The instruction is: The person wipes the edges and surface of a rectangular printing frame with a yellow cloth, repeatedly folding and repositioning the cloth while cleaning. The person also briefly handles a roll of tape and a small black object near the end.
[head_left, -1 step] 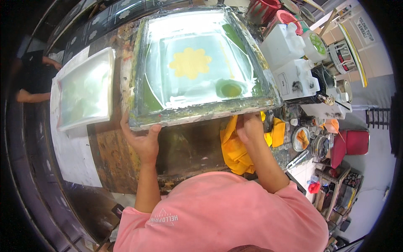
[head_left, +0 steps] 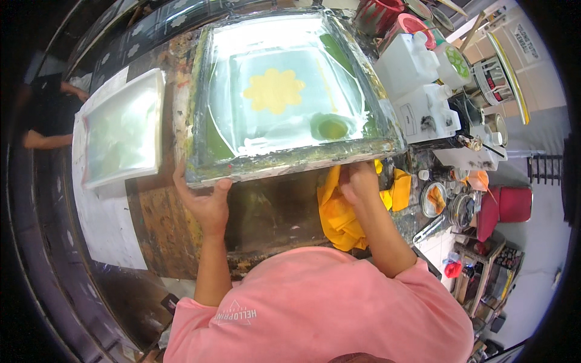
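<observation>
A screen-printing frame (head_left: 290, 158) with worn, paint-stained edges lies tilted in front of me. Its pale mesh carries a yellow flower shape (head_left: 273, 91), white smears and a wet greenish patch near the close edge. My left hand (head_left: 209, 202) grips the frame's near left corner, thumb against the close side and fingers along the left side. Under the near edge, right of the middle, my right hand (head_left: 360, 183) is closed, its fingertips hidden. A crumpled yellow cloth (head_left: 339, 212) touches or hangs beside that hand; I cannot tell whether the hand holds cloth or frame.
A second, smaller screen (head_left: 124, 133) lies on white paper (head_left: 112, 230) at the left. White plastic jugs (head_left: 423, 112), buckets and tins crowd the right side. A pair of another person's forearms (head_left: 51, 140) shows at far left. A red chair (head_left: 514, 204) stands right.
</observation>
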A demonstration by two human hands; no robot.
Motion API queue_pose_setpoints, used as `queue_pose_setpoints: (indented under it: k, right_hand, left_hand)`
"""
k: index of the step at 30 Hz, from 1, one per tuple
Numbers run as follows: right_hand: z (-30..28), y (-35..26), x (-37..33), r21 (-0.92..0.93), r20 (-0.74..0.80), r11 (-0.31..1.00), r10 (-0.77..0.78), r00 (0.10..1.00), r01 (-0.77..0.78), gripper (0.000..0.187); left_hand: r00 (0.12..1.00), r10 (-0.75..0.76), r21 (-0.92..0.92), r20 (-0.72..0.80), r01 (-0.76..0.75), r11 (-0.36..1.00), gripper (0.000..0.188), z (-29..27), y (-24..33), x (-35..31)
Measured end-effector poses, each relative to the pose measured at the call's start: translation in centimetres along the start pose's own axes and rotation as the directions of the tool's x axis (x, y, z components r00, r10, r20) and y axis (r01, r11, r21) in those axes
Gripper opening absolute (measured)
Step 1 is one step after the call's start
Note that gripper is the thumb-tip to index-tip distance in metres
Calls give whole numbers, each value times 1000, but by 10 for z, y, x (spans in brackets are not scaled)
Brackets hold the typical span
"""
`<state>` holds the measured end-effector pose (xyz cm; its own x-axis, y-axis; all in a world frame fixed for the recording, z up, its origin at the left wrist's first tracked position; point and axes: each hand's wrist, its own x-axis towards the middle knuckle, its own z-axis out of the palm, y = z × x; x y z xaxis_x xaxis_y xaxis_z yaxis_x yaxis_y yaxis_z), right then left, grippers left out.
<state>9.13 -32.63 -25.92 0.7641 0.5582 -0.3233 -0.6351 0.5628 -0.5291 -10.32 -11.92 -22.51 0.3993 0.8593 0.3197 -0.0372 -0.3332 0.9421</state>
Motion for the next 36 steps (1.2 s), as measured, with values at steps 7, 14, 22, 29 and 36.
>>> queue_pose_setpoints:
  k: [7,14,22,29,36]
  right_hand:
    - [-4,6,-11,-274,60,958,-75,995,88,31]
    - [-7,-4,17,-16,47,999,38,998,-37,34]
    - [7,-14,-1,-141,-146,990,-11,989,-10,34]
    - [15,3,3,-150,-123,985,69,990,-87,30]
    - [-43,6,19,-279,-41,959,-66,997,52,35]
  left_hand:
    - [1000,-26,-46,12,26,999,87,0,1,1]
    - [1000,-25,-48,-13,24,999,88,6,2,4]
    - [1000,-15,11,2,15,1000,87,3,2,4]
    - [999,-33,-50,-8,32,998,87,6,7,6]
    - [1000,-11,-10,-7,10,1000,85,5,4,4]
